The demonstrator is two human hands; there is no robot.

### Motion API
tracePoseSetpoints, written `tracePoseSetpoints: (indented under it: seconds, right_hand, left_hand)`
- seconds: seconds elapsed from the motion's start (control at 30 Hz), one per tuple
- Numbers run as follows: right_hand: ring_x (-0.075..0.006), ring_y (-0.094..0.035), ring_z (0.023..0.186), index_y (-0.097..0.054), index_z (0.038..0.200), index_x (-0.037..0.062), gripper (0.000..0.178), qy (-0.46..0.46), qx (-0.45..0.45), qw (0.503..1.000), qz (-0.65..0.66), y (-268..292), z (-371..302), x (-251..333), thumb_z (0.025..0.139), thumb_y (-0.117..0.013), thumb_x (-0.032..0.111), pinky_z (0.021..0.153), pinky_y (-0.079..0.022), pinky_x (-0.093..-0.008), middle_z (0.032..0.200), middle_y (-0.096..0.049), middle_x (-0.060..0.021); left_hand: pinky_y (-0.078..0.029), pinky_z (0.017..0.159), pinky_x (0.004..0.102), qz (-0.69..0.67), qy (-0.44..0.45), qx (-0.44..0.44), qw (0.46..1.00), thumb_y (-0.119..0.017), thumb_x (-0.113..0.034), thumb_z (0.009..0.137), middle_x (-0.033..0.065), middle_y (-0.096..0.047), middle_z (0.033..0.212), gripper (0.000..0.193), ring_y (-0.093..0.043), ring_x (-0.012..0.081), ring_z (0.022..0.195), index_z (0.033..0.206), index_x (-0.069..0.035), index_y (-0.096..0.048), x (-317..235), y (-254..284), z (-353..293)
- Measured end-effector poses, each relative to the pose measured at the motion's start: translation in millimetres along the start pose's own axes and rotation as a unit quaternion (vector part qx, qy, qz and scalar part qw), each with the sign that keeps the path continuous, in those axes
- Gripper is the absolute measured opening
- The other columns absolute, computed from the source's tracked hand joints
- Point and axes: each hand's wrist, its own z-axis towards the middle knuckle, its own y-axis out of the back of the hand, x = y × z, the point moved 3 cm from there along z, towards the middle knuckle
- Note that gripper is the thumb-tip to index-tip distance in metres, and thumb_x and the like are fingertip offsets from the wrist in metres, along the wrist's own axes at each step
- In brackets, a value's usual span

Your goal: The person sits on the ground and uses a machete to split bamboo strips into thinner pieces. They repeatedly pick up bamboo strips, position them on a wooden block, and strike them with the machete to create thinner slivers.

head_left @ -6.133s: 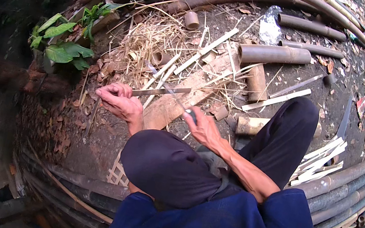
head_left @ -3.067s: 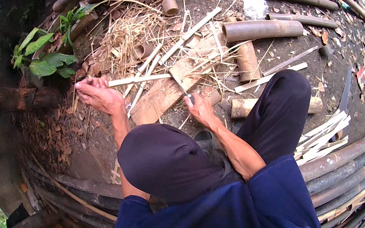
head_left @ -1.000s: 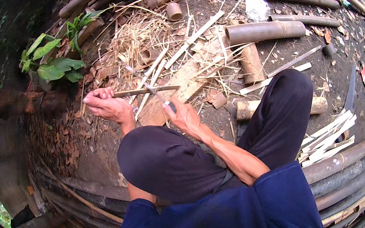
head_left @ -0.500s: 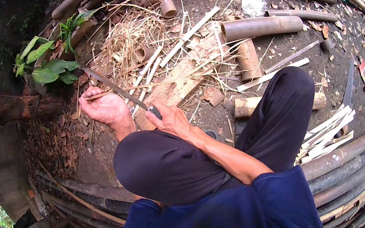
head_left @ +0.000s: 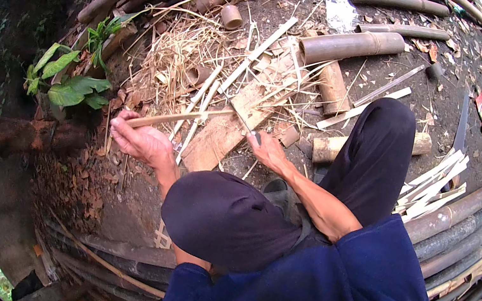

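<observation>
My left hand [head_left: 144,144] is closed on one end of a narrow bamboo strip [head_left: 176,118], which slants up to the right over the ground. My right hand [head_left: 267,152] grips the dark handle of a knife [head_left: 242,119]. Its thin blade points up and left, above a flat wooden board [head_left: 216,146], and lies close to the strip's far end. Whether blade and strip touch, I cannot tell. Just beyond the hands, two pale split bamboo strips [head_left: 201,101] lie beside a heap of shavings [head_left: 174,55].
Thick bamboo lengths [head_left: 353,46] lie ahead, with a short bamboo piece [head_left: 231,17] near the shavings. To the right are a bundle of pale split strips [head_left: 435,185], a saw blade [head_left: 462,122] and stacked long poles [head_left: 469,210]. A leafy plant [head_left: 74,89] stands at the left.
My right hand has moved right, carrying the knife away from my left hand toward the strip's far end. My left hand has stayed nearly in place, and the strip now shows lengthwise.
</observation>
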Motion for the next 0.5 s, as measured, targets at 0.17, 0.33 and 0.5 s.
tracePoseSetpoints:
  seconds: [0.17,0.33,0.5]
  right_hand:
    - [-0.0389,-0.063,0.072,-0.054,0.117,0.0031,0.042,0.054,0.104,0.987,0.105,3.8,-35.8,81.9,0.097,-0.051,0.040,0.066,-0.048,-0.0475,0.079,-0.064,-0.0230]
    - [-0.0380,-0.063,0.068,-0.053,0.109,0.0026,0.036,0.229,0.095,0.962,0.112,0.0,-59.3,138.2,0.098,-0.051,0.037,0.063,-0.047,-0.0467,0.071,-0.059,-0.0220]
    - [-0.0410,-0.062,0.070,-0.052,0.105,0.0039,0.034,0.127,0.085,0.984,0.088,2.4,-48.5,110.3,0.097,-0.053,0.037,0.064,-0.047,-0.0479,0.074,-0.060,-0.0222]
  left_hand:
    - [-0.038,0.063,0.0228,-0.013,0.053,0.015,0.998,-0.050,-0.027,0.102,0.0003,-0.043,0.074,0.025,-0.042,0.0089,0.068,0.086,-0.009,-0.044,-11.8,-1.3,-9.2]
    - [-0.027,0.056,0.0242,0.048,0.027,0.036,0.998,-0.045,-0.033,0.103,-0.0025,-0.032,0.071,0.033,-0.030,0.0081,0.061,0.081,-0.012,-0.034,-17.9,-11.0,-36.7]
    - [-0.029,0.059,0.0268,0.093,0.008,0.043,0.995,-0.043,-0.037,0.103,-0.0012,-0.032,0.072,0.036,-0.032,0.0097,0.062,0.080,-0.011,-0.034,-22.0,-2.4,-40.5]
